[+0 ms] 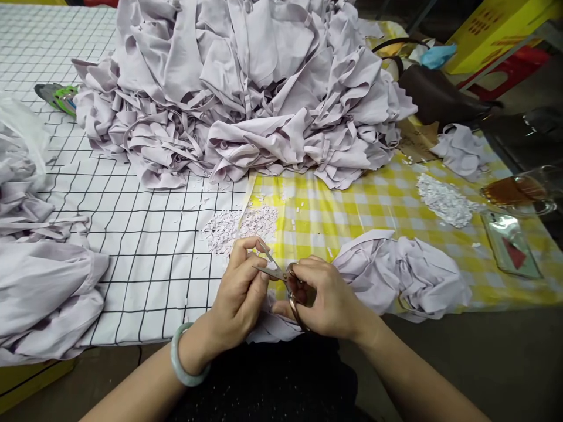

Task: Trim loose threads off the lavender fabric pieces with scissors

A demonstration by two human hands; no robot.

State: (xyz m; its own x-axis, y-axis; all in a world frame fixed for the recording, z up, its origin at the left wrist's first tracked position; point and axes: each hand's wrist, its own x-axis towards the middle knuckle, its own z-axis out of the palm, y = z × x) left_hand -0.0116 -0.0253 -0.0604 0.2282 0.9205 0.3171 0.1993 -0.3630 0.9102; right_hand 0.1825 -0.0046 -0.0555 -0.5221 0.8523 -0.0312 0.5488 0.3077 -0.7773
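My right hand (328, 302) grips small metal scissors (281, 278) with bronze handles, blades open and pointing left. My left hand (240, 293), with a pale green bangle on its wrist, pinches a small bit of pale lilac fabric at the blade tips. The lilac garment (396, 275) being worked on trails from under my hands to the right over the table edge. Just beyond my hands lies a heap of tiny pale snippets (240, 225).
A big pile of lilac garments (246, 88) fills the table's far middle. More lilac cloth (39, 293) lies at left. A second snippet heap (444, 202), a glass of brown liquid (519, 190), a plastic packet (510, 243) and a dark bag (435, 94) sit at right.
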